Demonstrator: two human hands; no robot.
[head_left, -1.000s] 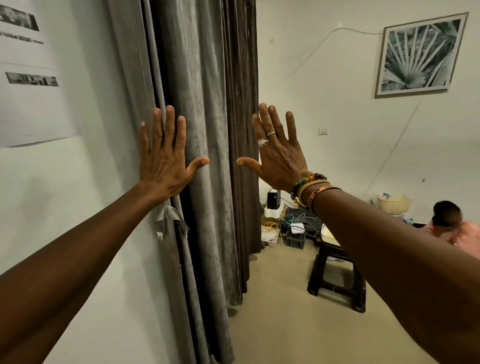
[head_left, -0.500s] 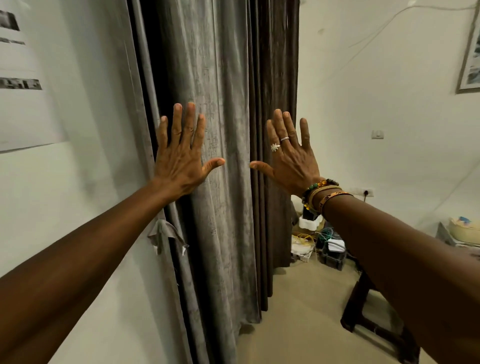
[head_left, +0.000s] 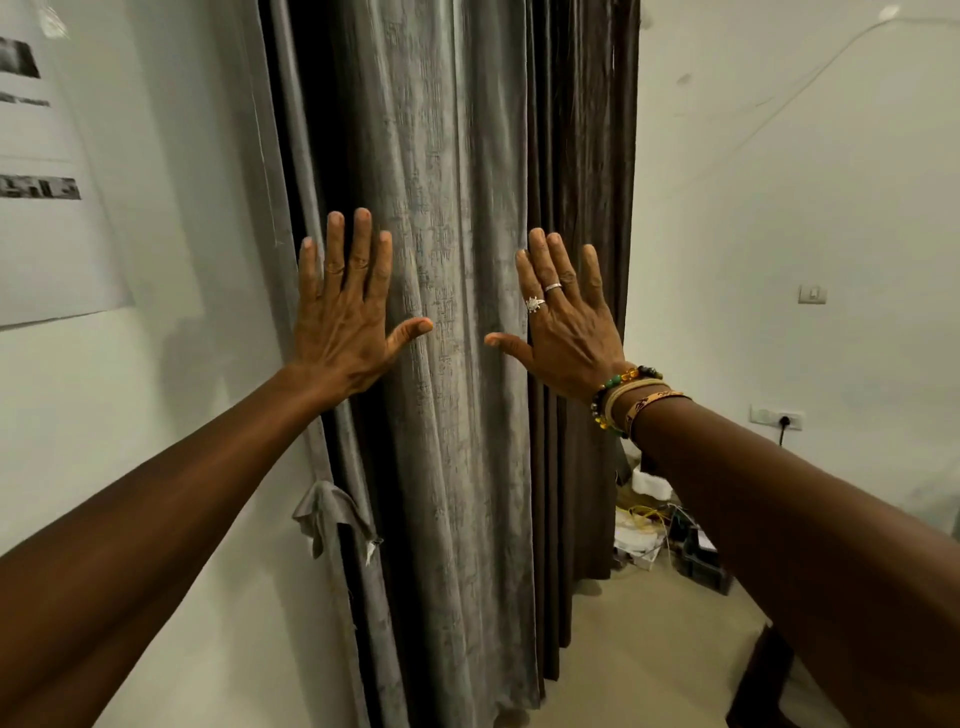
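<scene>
Both hands are moving squarely before the grey curtain (head_left: 457, 156); left hand (head_left: 343, 322) and right hand (head_left: 569, 338) are staying spread flat, holding nothing, likely preparing to part it

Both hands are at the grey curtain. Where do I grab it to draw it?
Likely the left edge of the grey curtain, by the left hand: it hangs as a free vertical fold beside the wall. Come from the front and curl the fingers round it; the middle hangs flat.
</scene>
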